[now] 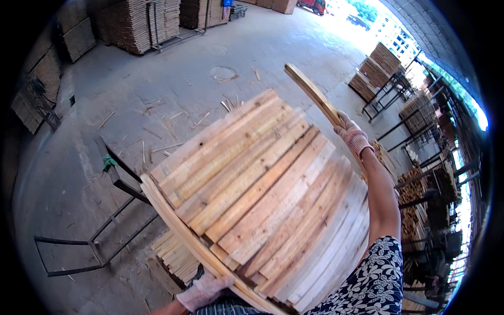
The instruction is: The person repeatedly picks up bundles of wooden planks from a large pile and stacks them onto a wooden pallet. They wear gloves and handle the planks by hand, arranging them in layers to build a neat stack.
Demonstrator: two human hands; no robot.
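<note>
In front of me lies a broad layer of wooden planks (pixel 262 184), side by side with uneven ends. My right hand (pixel 349 131), in a pale pinkish glove, reaches out past their far right side. It is closed round one end of a narrow piece of wood (pixel 313 94), which points away to the upper left, raised clear of the planks; it looks like two strips together. My left hand (pixel 205 291), also gloved, is at the near left edge. Its fingers are closed on a long wooden strip (pixel 181 226) running along the plank ends; the fingertips are partly hidden.
A black metal frame (pixel 97 244) stands at the left, with green material (pixel 109 161) tied on an upright. More cut strips (pixel 178 257) lie lower, below the planks. Wood scraps (pixel 168 123) litter the concrete floor. Stacked boards (pixel 139 23) stand behind, and racks of timber (pixel 417 113) line the right.
</note>
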